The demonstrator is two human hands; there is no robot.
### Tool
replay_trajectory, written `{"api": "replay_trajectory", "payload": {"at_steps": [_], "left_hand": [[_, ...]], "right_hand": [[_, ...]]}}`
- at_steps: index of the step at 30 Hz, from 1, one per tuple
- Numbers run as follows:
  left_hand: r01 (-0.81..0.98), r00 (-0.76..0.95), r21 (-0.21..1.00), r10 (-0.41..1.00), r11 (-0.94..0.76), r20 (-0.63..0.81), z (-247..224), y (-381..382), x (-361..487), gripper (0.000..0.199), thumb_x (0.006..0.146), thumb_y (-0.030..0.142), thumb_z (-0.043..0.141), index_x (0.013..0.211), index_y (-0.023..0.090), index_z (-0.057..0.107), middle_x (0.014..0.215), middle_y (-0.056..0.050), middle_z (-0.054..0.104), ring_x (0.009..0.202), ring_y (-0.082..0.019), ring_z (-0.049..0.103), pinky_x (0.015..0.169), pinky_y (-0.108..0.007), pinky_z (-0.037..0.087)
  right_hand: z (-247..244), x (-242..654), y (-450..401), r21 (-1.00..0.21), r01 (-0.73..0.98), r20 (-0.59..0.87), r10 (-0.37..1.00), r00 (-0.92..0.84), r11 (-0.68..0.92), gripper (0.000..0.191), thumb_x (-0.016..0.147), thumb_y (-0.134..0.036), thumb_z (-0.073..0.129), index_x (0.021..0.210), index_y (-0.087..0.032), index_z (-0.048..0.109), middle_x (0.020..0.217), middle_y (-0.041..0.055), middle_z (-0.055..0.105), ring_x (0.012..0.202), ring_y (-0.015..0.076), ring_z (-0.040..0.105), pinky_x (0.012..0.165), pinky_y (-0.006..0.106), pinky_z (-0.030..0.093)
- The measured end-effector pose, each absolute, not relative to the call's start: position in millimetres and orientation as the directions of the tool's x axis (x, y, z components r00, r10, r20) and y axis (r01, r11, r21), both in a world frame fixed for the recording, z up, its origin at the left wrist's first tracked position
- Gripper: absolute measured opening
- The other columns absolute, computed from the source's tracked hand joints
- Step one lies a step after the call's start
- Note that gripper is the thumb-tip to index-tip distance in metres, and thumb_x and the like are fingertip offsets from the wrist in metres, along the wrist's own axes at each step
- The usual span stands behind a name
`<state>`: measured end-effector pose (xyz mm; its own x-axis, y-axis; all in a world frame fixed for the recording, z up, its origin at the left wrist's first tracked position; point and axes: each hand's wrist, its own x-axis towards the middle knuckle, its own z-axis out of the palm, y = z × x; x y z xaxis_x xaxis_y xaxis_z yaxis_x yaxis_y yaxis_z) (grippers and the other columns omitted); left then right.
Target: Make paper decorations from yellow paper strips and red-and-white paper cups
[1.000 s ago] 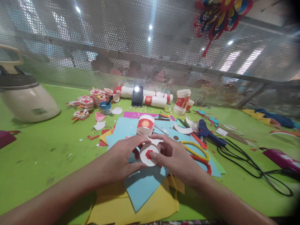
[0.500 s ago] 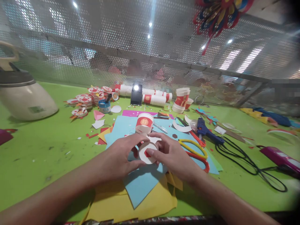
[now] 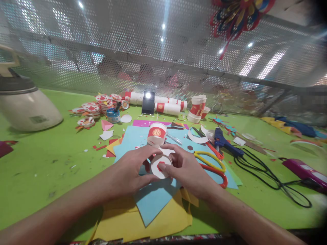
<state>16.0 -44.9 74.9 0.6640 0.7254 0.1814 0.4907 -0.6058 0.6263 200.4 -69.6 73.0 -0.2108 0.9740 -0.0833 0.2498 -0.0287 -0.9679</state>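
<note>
Between my two hands is a small round white paper cup base point(image 3: 156, 171), its flat face turned toward me. My left hand point(image 3: 135, 166) grips its left rim between thumb and fingers. From the other side my right hand point(image 3: 187, 166) holds it, the thumb lying on a small red paper piece point(image 3: 160, 166) at the middle of the face. The fingers behind the base are partly hidden. Just beyond stands a red and white paper cup point(image 3: 156, 133) on light-blue paper point(image 3: 155, 207).
Scissors point(image 3: 212, 161), a blue glue gun point(image 3: 226, 143) and its black cable lie at right. Behind are stacked paper cups point(image 3: 198, 108), a phone point(image 3: 148, 102), a blue jar point(image 3: 113, 115) and several red-white paper crafts point(image 3: 90, 108). A large kettle point(image 3: 28, 105) stands at left.
My right thumb has shifted slightly, and more of the red piece shows. Both hands still hold the base in nearly the same place.
</note>
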Motion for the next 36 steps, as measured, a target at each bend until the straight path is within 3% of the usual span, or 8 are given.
{"api": "replay_trajectory", "payload": {"at_steps": [36], "left_hand": [[0.486,0.662,0.62,0.723,-0.616,0.199,73.9,-45.9,16.6,0.035,0.076,0.029,0.063,0.109,0.021,0.053,0.103,-0.005,0.063,0.081,-0.018,0.059,0.073,-0.032,0.046]], "right_hand": [[66.3,206.0,-66.9,-0.969,0.244,-0.089,0.967,-0.237,-0.03,0.044,0.076,-0.019,0.066,0.117,-0.025,0.052,0.061,-0.0065,0.046,0.055,0.01,0.047,0.052,0.023,0.04]]}}
